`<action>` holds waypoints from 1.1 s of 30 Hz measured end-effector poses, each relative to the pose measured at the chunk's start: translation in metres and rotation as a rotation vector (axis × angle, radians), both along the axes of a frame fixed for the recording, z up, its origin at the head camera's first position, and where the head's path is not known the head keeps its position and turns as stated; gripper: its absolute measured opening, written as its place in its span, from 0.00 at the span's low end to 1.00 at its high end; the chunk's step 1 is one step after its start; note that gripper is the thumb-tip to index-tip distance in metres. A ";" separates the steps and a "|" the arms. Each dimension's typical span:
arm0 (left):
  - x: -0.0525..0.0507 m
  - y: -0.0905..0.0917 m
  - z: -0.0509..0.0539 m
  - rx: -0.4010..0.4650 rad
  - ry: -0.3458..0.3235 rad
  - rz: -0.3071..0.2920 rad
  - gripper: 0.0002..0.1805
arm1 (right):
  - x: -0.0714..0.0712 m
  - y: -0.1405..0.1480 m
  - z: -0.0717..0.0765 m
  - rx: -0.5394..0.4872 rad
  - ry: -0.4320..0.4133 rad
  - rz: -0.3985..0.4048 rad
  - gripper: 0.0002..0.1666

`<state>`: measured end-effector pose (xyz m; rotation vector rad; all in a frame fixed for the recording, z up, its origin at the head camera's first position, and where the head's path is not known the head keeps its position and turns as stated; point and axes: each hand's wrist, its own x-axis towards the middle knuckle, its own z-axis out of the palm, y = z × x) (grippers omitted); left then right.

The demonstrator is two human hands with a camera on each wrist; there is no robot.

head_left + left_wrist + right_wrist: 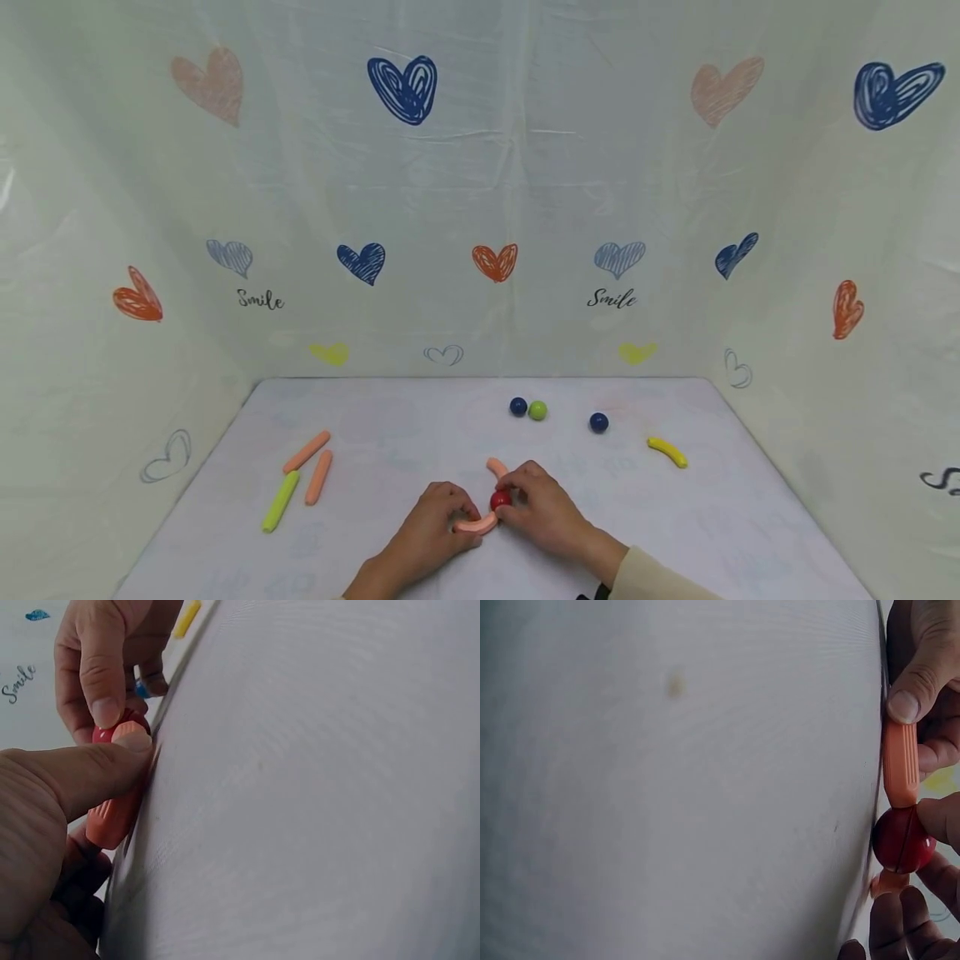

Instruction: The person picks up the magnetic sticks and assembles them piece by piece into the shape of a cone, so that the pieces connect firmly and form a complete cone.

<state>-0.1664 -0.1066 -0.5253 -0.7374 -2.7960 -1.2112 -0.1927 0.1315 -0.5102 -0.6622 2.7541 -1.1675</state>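
Observation:
At the front middle of the table, my left hand (431, 531) grips a curved peach-coloured stick (477, 526). In the left wrist view the thumb lies across this stick (116, 817). My right hand (547, 517) pinches a red ball (500, 499) between thumb and fingers. The stick's end meets the red ball (902, 841) in the right wrist view. On the far side of the ball, a second curved peach stick (497, 467) points away; the right fingers partly hide it. Whether it is joined to the ball, I cannot tell.
On the left lie two straight peach sticks (307, 452) and a yellow-green stick (281, 502). Toward the back are a dark blue ball (518, 407) beside a green ball (537, 410), and another blue ball (598, 422). A curved yellow stick (667, 452) lies right.

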 end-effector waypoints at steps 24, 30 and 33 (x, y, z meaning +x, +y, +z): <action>-0.005 0.013 -0.002 -0.003 -0.003 -0.006 0.10 | -0.004 0.017 -0.002 -0.061 -0.042 -0.009 0.20; -0.006 0.001 0.000 0.035 -0.074 -0.007 0.10 | -0.004 0.014 -0.007 -0.071 -0.041 -0.002 0.21; -0.012 -0.004 0.002 0.094 -0.126 0.012 0.09 | -0.005 0.013 -0.007 -0.066 -0.046 -0.005 0.21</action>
